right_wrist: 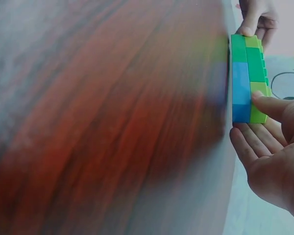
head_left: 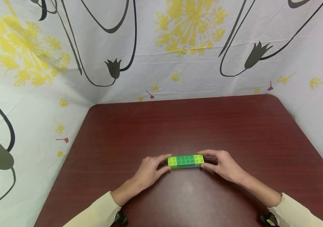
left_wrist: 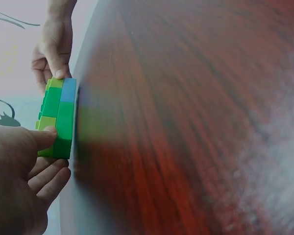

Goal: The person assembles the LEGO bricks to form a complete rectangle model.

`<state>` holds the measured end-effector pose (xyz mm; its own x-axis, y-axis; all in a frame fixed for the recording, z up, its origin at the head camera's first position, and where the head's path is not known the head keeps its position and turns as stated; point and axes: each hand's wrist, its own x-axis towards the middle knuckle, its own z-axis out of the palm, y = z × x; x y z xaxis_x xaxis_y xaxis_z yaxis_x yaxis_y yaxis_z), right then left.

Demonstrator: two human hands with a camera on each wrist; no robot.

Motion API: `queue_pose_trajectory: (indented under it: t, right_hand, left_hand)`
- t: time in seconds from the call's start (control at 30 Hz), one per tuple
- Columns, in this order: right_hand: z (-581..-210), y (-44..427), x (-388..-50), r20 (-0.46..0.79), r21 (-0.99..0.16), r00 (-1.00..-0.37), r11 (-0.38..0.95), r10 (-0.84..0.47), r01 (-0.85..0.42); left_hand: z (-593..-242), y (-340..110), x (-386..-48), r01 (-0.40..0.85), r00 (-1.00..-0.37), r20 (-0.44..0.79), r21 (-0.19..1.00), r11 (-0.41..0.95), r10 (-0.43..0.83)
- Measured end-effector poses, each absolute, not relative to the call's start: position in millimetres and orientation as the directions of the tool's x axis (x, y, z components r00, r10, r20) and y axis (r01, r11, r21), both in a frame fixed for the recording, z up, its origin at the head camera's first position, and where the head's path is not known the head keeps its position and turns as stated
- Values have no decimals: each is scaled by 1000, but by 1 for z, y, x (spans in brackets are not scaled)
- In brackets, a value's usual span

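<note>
A two-layer bar of joined toy building bricks [head_left: 185, 161] is held low over or on the table. Its top layer runs lime, green, lime, with studs facing up. Below, in the right wrist view, a blue brick [right_wrist: 241, 93] and a green brick [right_wrist: 238, 48] sit end to end. At the bar's left end my left hand [head_left: 149, 170] pinches the end brick between thumb and fingers. My right hand [head_left: 226, 165] pinches the opposite end the same way, its thumb on the near side of the lime brick [right_wrist: 258, 103]. The far-side fingertips are partly hidden.
A dark red wood-grain table [head_left: 138, 126] with rounded far corners lies under both hands. Behind and beside it hangs a white cloth [head_left: 150, 63] printed with yellow flowers and grey tulips. Black wrist devices show at both sleeve cuffs.
</note>
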<state>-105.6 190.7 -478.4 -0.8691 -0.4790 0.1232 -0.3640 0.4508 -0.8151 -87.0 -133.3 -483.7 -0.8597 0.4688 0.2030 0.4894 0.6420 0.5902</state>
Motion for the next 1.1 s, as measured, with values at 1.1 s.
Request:
queue_pose_trajectory:
  t: [1.1]
  right_hand:
    - [-475,158,-139,139,-843,-945,466,-297,-270]
  left_hand:
    - [-476,-148,-125,437,-899,269,596,674,346]
